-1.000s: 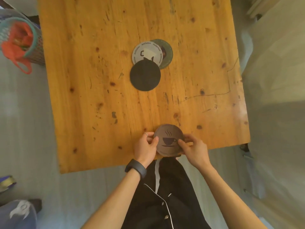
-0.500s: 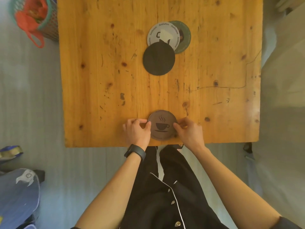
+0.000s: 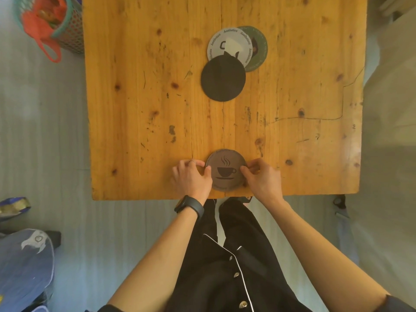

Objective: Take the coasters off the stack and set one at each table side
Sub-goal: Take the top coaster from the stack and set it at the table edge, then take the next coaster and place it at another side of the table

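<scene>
At the wooden table's (image 3: 135, 109) six o'clock edge, the brown coffee-cup coaster (image 3: 226, 170) lies flat. The left hand (image 3: 191, 179) and right hand (image 3: 262, 179) pinch its nine and three o'clock rims. Toward twelve o'clock, a black coaster (image 3: 222, 78), white coaster (image 3: 229, 45) and green coaster (image 3: 258, 48) overlap.

Both bare forearms reach forward over the near edge of the counter (image 3: 135, 109). The left hand (image 3: 191, 177), a dark band on its wrist, and the right hand (image 3: 262, 179) lie palm down, fingertips curled inward, facing each other, close together.
</scene>
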Motion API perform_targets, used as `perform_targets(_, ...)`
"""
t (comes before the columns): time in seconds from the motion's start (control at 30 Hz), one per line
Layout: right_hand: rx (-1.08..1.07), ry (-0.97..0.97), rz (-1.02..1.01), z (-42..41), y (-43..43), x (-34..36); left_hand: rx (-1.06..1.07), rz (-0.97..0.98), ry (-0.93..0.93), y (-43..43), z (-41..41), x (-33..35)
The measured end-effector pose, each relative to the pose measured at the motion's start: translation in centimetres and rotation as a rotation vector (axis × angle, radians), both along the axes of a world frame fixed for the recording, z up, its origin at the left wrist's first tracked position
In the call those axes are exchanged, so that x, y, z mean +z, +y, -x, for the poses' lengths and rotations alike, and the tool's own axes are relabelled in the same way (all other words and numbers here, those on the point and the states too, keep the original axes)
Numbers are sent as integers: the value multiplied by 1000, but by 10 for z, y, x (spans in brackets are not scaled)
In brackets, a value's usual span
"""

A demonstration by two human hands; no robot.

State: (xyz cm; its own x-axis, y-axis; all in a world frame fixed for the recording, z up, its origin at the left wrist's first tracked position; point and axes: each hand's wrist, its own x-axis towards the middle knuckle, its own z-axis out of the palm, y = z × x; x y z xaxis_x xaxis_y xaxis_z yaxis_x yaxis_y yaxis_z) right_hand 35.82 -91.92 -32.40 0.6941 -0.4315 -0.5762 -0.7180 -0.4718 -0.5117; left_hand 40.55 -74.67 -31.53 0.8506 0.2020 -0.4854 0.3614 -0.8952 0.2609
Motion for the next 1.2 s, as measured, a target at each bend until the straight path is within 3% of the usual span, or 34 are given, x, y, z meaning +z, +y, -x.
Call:
perform_targets(0.07, 22, -15, 30, 1, 2, -2, -34, 6, -37, 2, 0, -3)
perform_targets(0.2, 71, -137, 95, 11, 9, -6, -344, 27, -119, 10, 1, -6)
perform_targets(0.43, 320, -256, 261, 22, 15, -9, -677, -16, -133, 13, -8, -6)
perform_targets(0.6, 359, -194, 381, -4, -3, 3, -669, 54, -91, 6, -32, -2)
perform_targets(0.77, 255, -229, 434, -60, -34, 4, -608, 73, -227, -21, -100, -6)
perform_targets(0.9, 239, -87, 493, -96, -47, -11, -715, 70, -269, -53, -151, -13)
perform_targets(1.07, 296, -43, 456, -99, -48, -35, -808, -52, -222, -67, -182, -22)
perform_targets(1.2, 299, -24, 474, -98, -49, -40, -992, -195, -338, -68, -192, -27)
